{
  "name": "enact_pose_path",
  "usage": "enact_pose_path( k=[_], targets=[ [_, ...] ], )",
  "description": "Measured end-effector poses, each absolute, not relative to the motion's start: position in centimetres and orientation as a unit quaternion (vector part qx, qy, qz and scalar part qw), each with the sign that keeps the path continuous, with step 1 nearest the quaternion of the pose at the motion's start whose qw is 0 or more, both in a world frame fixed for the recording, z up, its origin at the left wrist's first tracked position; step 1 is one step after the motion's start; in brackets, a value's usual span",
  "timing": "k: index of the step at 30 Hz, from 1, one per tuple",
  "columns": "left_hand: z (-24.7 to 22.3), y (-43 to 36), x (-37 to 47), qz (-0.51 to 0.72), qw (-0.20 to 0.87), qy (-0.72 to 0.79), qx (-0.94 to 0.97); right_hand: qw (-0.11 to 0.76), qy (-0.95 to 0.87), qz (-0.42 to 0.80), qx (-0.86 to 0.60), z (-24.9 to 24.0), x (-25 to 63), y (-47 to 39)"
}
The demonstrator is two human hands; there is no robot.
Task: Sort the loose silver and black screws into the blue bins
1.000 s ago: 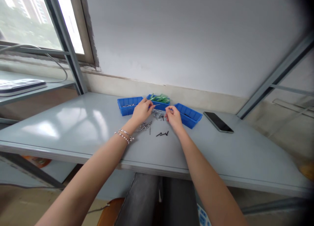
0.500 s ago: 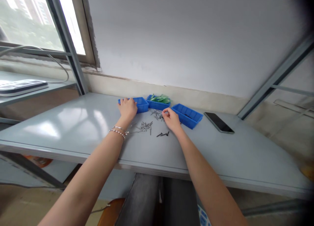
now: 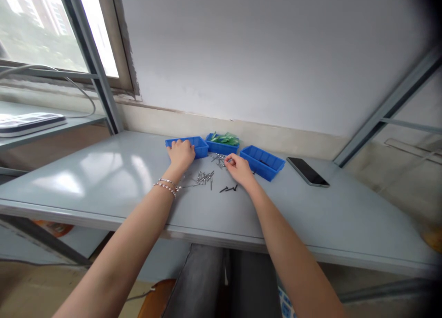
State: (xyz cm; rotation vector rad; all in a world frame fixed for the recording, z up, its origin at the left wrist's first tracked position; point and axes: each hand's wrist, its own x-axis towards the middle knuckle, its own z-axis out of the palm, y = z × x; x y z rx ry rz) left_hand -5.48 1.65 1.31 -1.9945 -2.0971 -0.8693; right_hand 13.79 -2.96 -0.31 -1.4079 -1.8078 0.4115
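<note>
The left grip (image 3: 181, 155) is hanging over the left blue tray (image 3: 200, 147), its fingers curling down inside; they are hiding what is beneath, so I cannot tell how far it is closing or whether it is holding anything. The right grip (image 3: 239, 167) is bringing thumb and forefinger close together beside the rear silver screws (image 3: 217, 156); whether a screw is sitting between them I cannot tell. Those rear screws are lying in front of the middle blue tray (image 3: 223, 148), the longer ones running roughly left to right. Nearer the person, more silver screws (image 3: 206, 177) are lying in a loose heap, pointing various ways, with one at its right side aiming its long axis at the front edge of the surface (image 3: 210, 212). The black screws (image 3: 229, 189) are lying nearby, mostly slanting from near left to far right. The right blue tray (image 3: 267, 168) is running lengthwise from back left to front right
</note>
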Motion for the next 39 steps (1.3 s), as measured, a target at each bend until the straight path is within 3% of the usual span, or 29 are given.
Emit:
enact_pose_path(
  k=[7, 11, 18, 26, 33, 39],
  targets=[
    [1.4, 1.4, -5.1, -0.261, 0.072, -0.709, -0.652, 0.218, -0.793, 0.193, -0.535, 1.3, 13.7, -4.6],
    [1.4, 1.2, -4.9, -0.261, 0.072, -0.711, -0.649, 0.159, -0.809, 0.212, -0.525, 1.2, 13.6, -4.7],
    [1.3, 0.9, -3.6, -0.317, 0.089, -0.635, -0.698, 0.119, -0.817, 0.213, -0.522, 0.6, 12.6, -4.6],
    [-0.1, 0.5, -0.9, -0.32, -0.02, -0.53, -0.785, 0.126, -0.822, 0.274, -0.483, 1.2, 13.0, -4.8],
    [-0.5, 0.9, -1.0, -0.318, -0.045, -0.513, -0.796, -0.001, -0.787, 0.4, -0.47, 2.8, 13.6, -6.0],
    [-0.5, 0.6, -0.8, -0.298, -0.065, -0.496, -0.813, 0.041, -0.785, 0.385, -0.483, 2.3, 13.3, -5.5]
  ],
)
